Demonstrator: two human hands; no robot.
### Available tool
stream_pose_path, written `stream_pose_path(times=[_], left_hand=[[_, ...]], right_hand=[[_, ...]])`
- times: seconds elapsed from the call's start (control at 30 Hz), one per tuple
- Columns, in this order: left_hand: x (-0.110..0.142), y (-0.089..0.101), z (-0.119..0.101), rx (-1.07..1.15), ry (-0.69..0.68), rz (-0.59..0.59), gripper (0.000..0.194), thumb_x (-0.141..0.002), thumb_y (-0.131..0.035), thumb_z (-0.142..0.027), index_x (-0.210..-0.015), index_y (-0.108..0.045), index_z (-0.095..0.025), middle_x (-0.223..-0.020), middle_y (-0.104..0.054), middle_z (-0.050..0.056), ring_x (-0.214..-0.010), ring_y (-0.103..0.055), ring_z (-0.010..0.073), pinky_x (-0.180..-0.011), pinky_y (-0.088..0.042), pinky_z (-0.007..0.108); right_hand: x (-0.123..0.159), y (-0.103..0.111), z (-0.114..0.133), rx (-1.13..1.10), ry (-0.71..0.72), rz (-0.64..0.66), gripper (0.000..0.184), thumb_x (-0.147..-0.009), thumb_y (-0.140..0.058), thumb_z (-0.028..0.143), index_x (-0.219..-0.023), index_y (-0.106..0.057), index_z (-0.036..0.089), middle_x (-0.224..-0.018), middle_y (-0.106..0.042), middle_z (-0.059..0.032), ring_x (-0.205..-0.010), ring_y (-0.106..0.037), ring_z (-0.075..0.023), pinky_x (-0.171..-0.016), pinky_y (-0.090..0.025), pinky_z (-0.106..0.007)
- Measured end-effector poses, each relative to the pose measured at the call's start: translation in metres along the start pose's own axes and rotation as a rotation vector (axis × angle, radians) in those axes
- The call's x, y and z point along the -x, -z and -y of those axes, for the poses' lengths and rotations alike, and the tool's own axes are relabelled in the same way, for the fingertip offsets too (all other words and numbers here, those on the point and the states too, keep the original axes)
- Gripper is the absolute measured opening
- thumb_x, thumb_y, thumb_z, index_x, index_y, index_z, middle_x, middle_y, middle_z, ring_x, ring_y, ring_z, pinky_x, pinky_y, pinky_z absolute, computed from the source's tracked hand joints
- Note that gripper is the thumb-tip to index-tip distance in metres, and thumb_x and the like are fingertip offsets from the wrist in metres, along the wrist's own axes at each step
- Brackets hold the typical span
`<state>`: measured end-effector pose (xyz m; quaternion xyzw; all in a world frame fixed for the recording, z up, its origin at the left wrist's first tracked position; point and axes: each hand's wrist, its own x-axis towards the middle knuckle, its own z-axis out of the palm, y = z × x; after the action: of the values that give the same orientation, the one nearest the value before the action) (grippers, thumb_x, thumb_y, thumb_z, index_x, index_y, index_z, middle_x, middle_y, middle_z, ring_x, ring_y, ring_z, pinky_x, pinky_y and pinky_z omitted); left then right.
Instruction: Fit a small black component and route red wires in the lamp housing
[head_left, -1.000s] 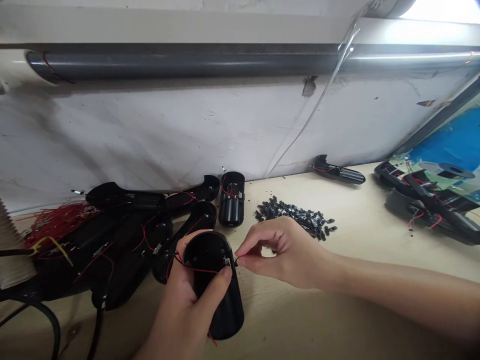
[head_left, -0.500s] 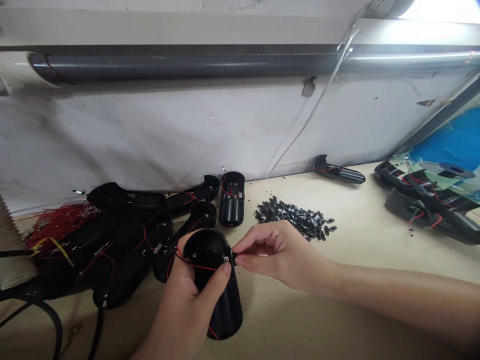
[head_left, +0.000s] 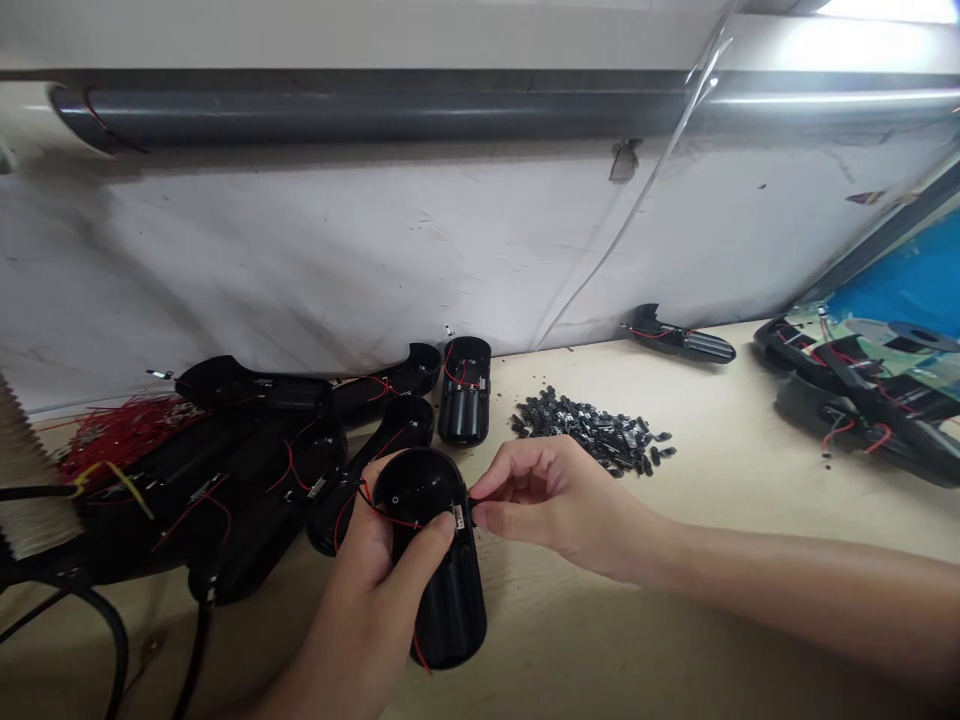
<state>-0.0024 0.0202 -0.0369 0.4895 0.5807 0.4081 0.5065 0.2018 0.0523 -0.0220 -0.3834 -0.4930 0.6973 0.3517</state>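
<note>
– Moved since the earlier frame: left thumb, slid leftward, baring more of the metal-faced piece inside the held shell. Landmark: that shell. Left of it?

– Red wire heap, one, far left of the shell. Wired black shells, several, overlapping, nearer to it.

– At its left wall?

– Left hand. Risk, judged: red wire could catch under the thumb and strain its joint; the piece could shift if the thumb bears on it unevenly. Pose: grip closed around the shell, open face up, over the tabletop; thumb across the rim.

– At its right edge?

– Right hand. Risk, judged: small dark part could spring from the pinch if pushed askew. Pose: thumb and forefinger closed on that part, mostly hidden; other fingers curled, forearm entering from the shell's right.

– Further right?

– Small black parts, one heap, right of and beyond the shell. Second shell group, far right of it.
</note>
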Motion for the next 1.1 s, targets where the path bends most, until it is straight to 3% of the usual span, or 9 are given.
stream_pose_path(times=[0.2, 0.4, 0.5, 0.6, 0.73, 0.83, 0.9, 0.97, 1.1], left_hand=[[0.001, 0.000, -0.003, -0.089, -0.056, -0.010, 0.047, -0.091, -0.066, -0.055, -0.123, -0.054, -0.023, -0.119, -0.067, 0.008, -0.117, -0.061, 0.0265, -0.113, -0.046, 0.048], [0.000, -0.002, -0.015, -0.148, -0.079, -0.039, 0.042, -0.088, -0.066, -0.052, -0.115, -0.058, -0.021, -0.113, -0.071, 0.008, -0.112, -0.066, 0.0257, -0.105, -0.055, 0.044], [0.002, 0.000, -0.016, -0.032, 0.073, 0.005, 0.053, -0.082, -0.072, -0.057, -0.116, -0.054, -0.022, -0.097, -0.074, 0.006, -0.086, -0.073, 0.0251, -0.079, -0.063, 0.042], [0.004, 0.003, -0.012, 0.187, 0.256, 0.117, 0.061, -0.077, -0.079, -0.059, -0.115, -0.048, -0.023, -0.076, -0.073, 0.001, -0.062, -0.072, 0.0225, -0.056, -0.061, 0.036], [0.008, 0.008, -0.013, 0.348, 0.334, 0.233, 0.069, -0.079, -0.084, -0.050, -0.126, -0.041, -0.026, -0.074, -0.074, 0.000, -0.063, -0.075, 0.0226, -0.056, -0.062, 0.032], [0.014, 0.008, -0.024, 0.428, 0.396, 0.292, 0.080, -0.078, -0.083, -0.049, -0.139, -0.036, -0.027, -0.071, -0.075, 0.001, -0.061, -0.074, 0.0219, -0.054, -0.061, 0.030], [0.020, 0.007, -0.032, 0.451, 0.450, 0.294, 0.088, -0.074, -0.086, -0.051, -0.143, -0.036, -0.028, -0.071, -0.074, 0.000, -0.058, -0.071, 0.0197, -0.051, -0.058, 0.027], [0.026, 0.006, -0.036, 0.445, 0.512, 0.350, 0.091, -0.074, -0.086, -0.059, -0.144, -0.038, -0.027, -0.065, -0.070, -0.001, -0.053, -0.066, 0.0158, -0.048, -0.053, 0.022], [0.032, 0.003, -0.031, 0.459, 0.437, 0.447, 0.080, -0.070, -0.090, -0.062, -0.132, -0.056, -0.026, -0.068, -0.064, -0.003, -0.052, -0.057, 0.0079, -0.049, -0.046, 0.016]], right_hand=[[0.000, 0.002, 0.000, -0.006, -0.014, 0.009, 0.033, -0.075, -0.094, 0.023, -0.096, -0.074, 0.007, -0.088, -0.071, -0.0064, -0.074, -0.063, -0.0054, -0.067, -0.050, -0.011], [0.001, 0.001, 0.002, -0.020, -0.066, 0.015, 0.041, -0.072, -0.097, 0.028, -0.097, -0.073, 0.007, -0.085, -0.070, -0.0058, -0.073, -0.061, -0.0052, -0.065, -0.048, -0.011], [0.001, 0.000, 0.004, -0.099, -0.111, 0.046, 0.045, -0.067, -0.100, 0.026, -0.094, -0.070, 0.006, -0.083, -0.069, -0.0048, -0.073, -0.063, -0.0053, -0.067, -0.049, -0.011], [0.001, -0.002, 0.005, -0.151, -0.145, 0.084, 0.050, -0.064, -0.101, 0.027, -0.092, -0.065, 0.006, -0.083, -0.069, -0.0043, -0.074, -0.063, -0.0054, -0.067, -0.049, -0.011], [0.002, -0.004, 0.007, -0.166, -0.112, 0.160, 0.050, -0.070, -0.098, 0.025, -0.093, -0.059, 0.007, -0.084, -0.064, -0.0012, -0.074, -0.060, -0.0029, -0.068, -0.048, -0.010], [0.004, -0.006, 0.006, -0.142, -0.013, 0.187, 0.054, -0.074, -0.096, 0.023, -0.108, -0.054, 0.012, -0.097, -0.061, 0.0001, -0.078, -0.057, -0.0019, -0.069, -0.048, -0.010], [0.007, -0.007, 0.004, -0.029, 0.091, 0.176, 0.063, -0.079, -0.093, 0.025, -0.126, -0.053, 0.017, -0.111, -0.060, -0.0024, -0.090, -0.059, -0.0045, -0.077, -0.050, -0.013], [0.011, -0.009, 0.002, 0.110, 0.211, 0.183, 0.075, -0.085, -0.089, 0.027, -0.147, -0.047, 0.022, -0.130, -0.058, -0.0063, -0.113, -0.060, -0.0099, -0.096, -0.053, -0.020], [0.018, -0.013, 0.004, 0.237, 0.382, 0.293, 0.090, -0.094, -0.076, 0.023, -0.167, -0.023, 0.024, -0.154, -0.047, -0.0095, -0.144, -0.051, -0.0163, -0.128, -0.039, -0.031]])
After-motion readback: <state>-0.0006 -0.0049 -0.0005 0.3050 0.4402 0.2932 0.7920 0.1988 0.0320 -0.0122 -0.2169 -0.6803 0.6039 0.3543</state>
